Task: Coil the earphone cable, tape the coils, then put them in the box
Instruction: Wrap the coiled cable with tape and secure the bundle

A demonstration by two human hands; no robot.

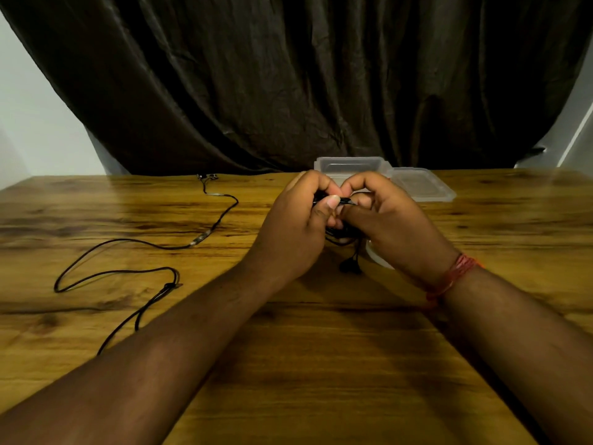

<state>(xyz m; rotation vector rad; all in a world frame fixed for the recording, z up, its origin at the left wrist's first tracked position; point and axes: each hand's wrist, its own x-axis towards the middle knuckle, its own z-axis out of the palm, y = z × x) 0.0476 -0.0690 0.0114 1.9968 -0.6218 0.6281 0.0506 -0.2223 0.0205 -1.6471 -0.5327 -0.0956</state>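
Note:
Both hands meet above the middle of the wooden table [288,364]. My left hand [298,226] and my right hand [385,220] both pinch a small black coil of earphone cable [340,234] between them. An earbud [349,264] dangles below the coil. A second black earphone cable [128,271] lies uncoiled on the table at the left, its earbuds [207,177] near the far edge. The clear plastic box [349,163] stands behind my hands, partly hidden. A white roll, perhaps tape [377,256], peeks out under my right hand.
The box's clear lid [420,184] lies flat to the right of the box. A dark curtain [305,75] hangs behind the table's far edge. A red thread band [449,277] circles my right wrist.

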